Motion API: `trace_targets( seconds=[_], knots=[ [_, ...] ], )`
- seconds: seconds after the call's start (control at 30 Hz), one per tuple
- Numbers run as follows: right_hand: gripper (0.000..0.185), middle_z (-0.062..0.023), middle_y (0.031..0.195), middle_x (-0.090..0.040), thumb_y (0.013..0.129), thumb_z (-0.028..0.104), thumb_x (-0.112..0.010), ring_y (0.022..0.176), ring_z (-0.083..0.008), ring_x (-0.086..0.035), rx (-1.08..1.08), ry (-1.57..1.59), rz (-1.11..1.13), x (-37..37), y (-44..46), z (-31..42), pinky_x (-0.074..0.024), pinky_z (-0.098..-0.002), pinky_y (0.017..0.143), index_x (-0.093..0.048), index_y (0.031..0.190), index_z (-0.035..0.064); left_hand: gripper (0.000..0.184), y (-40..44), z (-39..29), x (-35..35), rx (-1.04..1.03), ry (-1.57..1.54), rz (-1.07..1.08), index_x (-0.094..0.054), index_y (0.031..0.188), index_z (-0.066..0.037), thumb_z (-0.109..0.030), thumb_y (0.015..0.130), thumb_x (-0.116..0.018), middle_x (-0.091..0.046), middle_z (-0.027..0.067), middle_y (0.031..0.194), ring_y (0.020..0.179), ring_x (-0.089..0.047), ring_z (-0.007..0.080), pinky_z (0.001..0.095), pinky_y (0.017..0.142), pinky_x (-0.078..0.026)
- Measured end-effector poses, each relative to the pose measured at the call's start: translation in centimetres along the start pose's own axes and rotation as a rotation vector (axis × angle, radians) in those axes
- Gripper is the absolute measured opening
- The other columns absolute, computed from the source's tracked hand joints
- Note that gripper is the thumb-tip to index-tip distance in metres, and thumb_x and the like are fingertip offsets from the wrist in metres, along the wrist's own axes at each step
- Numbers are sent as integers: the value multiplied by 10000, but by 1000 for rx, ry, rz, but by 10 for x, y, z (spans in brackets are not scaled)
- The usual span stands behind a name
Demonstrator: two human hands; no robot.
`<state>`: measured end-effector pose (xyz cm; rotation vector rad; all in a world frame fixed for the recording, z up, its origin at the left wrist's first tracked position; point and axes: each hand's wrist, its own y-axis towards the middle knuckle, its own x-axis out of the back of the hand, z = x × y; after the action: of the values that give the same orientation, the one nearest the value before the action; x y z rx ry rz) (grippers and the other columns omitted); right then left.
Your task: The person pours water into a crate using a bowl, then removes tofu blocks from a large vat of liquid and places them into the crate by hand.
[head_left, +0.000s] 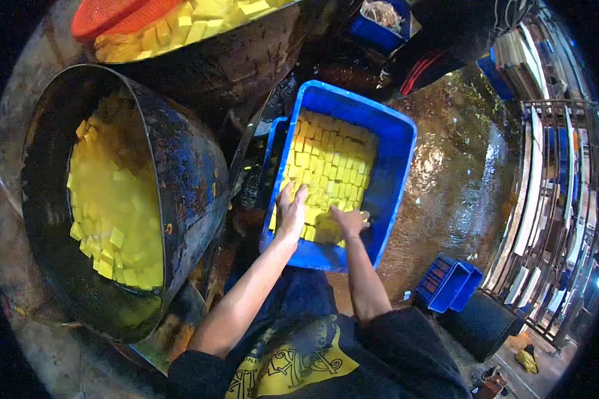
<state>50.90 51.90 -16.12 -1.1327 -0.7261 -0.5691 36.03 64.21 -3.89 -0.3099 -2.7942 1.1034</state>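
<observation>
Rows of small yellow blocks, which look like tofu (329,156), lie packed close together in a deep blue crate (396,143). My left hand (291,213) is at the crate's near left side, fingers stretched out and apart over the blocks. To its right, my right hand (350,221) reaches down onto the near blocks with thumb and fingers spread. Both hands seem to touch the blocks; I see no block clearly gripped in either. The fingertips are partly hard to make out.
Left of the crate, a dark metal drum (190,173) holds loose yellow blocks (116,219) in cloudy liquid. Behind it stands a larger vat (239,66) of blocks with a red basket (113,20). Smaller blue crates (446,282) sit on the wet floor (446,179). A person's dark-clothed leg (439,40) is at the back.
</observation>
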Motion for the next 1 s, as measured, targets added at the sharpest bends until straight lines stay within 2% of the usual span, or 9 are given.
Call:
trace_targets(
  seconds=[0.07,0.33,0.4,0.43,0.57,0.73,0.83,0.87,1.0],
  knots=[
    [898,-275,1444,-134,625,576,-650,1276,-543,-151,-167,-173,-170,-39,-13,2,-260,-622,993,-450,1272,-14,608,-21,-47,5,-118,67,23,-418,1301,19,-390,868,-542,-412,203,1325,1252,-368,301,377,1042,-284],
    [1010,-307,1457,88,639,650,-640,1319,-540,37,10,-155,170,-65,17,-46,-67,-590,1079,-223,1440,199,629,-123,-233,140,-511,-230,597,-338,1346,25,-225,830,-599,-485,177,1273,1093,-540,261,343,922,-412],
    [1118,-336,1447,45,609,701,-646,1337,-500,-66,78,-290,297,-45,0,-30,-67,-609,1068,-159,1448,147,509,-120,-260,197,-659,-123,372,-431,1271,34,-283,882,-513,-550,169,1192,1035,-574,246,344,876,-443],
    [1132,-346,1435,-44,601,696,-664,1324,-476,-155,135,-471,355,-48,20,-38,-114,-592,1069,-178,1437,107,372,-122,-267,224,-729,-198,227,-527,1184,-8,-139,847,-616,-597,43,1068,961,-551,104,248,850,-444],
    [873,-268,1266,-453,646,525,-740,1138,-371,-482,460,-379,-37,31,-47,76,-371,-454,965,-429,1288,20,345,-84,-223,331,-614,279,-41,-569,1121,-36,-193,826,-653,-594,27,1033,898,-539,95,244,816,-453],
    [403,-138,994,-594,730,116,-742,845,-241,-599,981,470,0,140,-275,305,-491,-277,741,-578,1086,22,378,-38,-62,392,-425,1259,127,-580,1079,-15,-82,708,-610,-591,211,1041,1021,-562,353,407,877,-470],
    [403,-146,913,-617,684,73,-726,819,-265,-627,1625,-83,262,113,-352,381,-512,-327,749,-574,1055,31,363,-46,-35,382,-348,1694,240,-580,1046,13,-156,730,-633,-582,224,1118,1081,-542,341,409,868,-469],
    [394,-163,909,-614,675,93,-702,823,-299,-623,1689,-379,313,75,-350,393,-517,-364,736,-576,1045,44,269,-32,-27,383,-130,1576,342,-588,1067,-58,-176,833,-528,-582,210,1125,1084,-546,327,436,842,-473],
    [283,-132,890,-636,775,147,-580,804,-305,-643,1714,-1180,469,-46,-344,418,-535,-404,643,-601,1049,77,254,-27,-2,395,-247,1178,303,-605,1038,-45,-117,829,-478,-611,180,1086,1065,-563,293,382,867,-462]
  ],
)
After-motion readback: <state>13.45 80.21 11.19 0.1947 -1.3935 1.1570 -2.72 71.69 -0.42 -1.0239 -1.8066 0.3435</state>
